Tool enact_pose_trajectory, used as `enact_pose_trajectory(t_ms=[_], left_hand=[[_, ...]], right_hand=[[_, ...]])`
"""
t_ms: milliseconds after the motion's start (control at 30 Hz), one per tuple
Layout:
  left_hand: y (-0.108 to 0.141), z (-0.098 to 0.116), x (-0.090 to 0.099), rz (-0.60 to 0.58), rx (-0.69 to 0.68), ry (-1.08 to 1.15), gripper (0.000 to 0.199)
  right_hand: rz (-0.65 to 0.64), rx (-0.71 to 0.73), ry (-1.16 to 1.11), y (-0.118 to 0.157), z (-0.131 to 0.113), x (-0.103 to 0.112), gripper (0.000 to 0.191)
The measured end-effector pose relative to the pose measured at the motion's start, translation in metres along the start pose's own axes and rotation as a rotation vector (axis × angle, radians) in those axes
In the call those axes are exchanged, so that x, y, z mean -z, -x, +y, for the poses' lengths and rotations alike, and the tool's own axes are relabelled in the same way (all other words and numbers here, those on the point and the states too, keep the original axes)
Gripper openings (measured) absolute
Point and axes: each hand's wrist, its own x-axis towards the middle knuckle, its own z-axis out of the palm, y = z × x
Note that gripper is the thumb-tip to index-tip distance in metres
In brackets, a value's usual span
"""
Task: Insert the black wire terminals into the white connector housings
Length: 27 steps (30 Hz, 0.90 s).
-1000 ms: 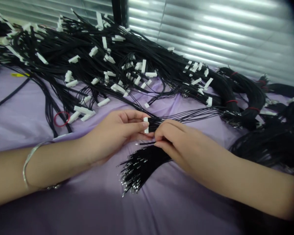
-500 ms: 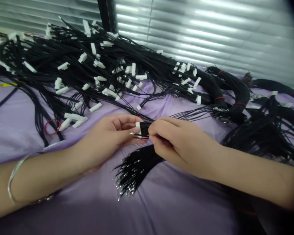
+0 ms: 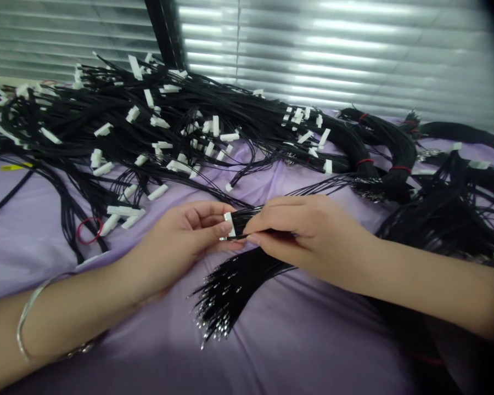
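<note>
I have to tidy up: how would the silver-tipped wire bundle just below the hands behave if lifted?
The wire bundle would probably bend easily, since it curves across the purple cloth. Its loose end would likely splay, as the metal tips lie fanned out.

My bangle (image 3: 22, 319): it is thin and silver in colour, it goes around my left forearm at the lower left of the frame, and its surface catches some light.
Small shiny pieces (image 3: 84, 348): they show at the underside of this same arm; their shape is too small to tell.
My left hand (image 3: 193, 230): bare, with slim fingers.
My right hand (image 3: 300, 230): bare also.
My right forearm (image 3: 428, 280): bare, blurred near the right edge.
</note>
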Motion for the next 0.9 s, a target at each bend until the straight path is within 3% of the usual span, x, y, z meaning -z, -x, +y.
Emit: enact_pose_trajectory(t_ms=[267,367,500,700,900], left_hand=[[0.002,0.003,-0.002,0.009,0.029,-0.007,0.017],[0.002,0.004,-0.003,0.011,0.031,-0.030,0.014],[0.000,0.003,-0.002,-0.016,0.004,-0.027,0.012],[-0.001,0.001,-0.001,-0.026,0.000,-0.061,0.013],[-0.002,0.000,0.002,-0.015,0.006,-0.085,0.013]], right_hand=[[0.072,0.164,0.147,0.000,-0.008,-0.002,0.018],[0.075,0.183,0.093,-0.001,-0.012,-0.002,0.018],[0.033,0.057,-0.078,0.001,-0.012,-0.002,0.010],[-0.062,0.022,-0.248,0.004,-0.015,0.002,0.011],[-0.073,-0.380,-0.467,0.000,-0.021,0.011,0.011]])
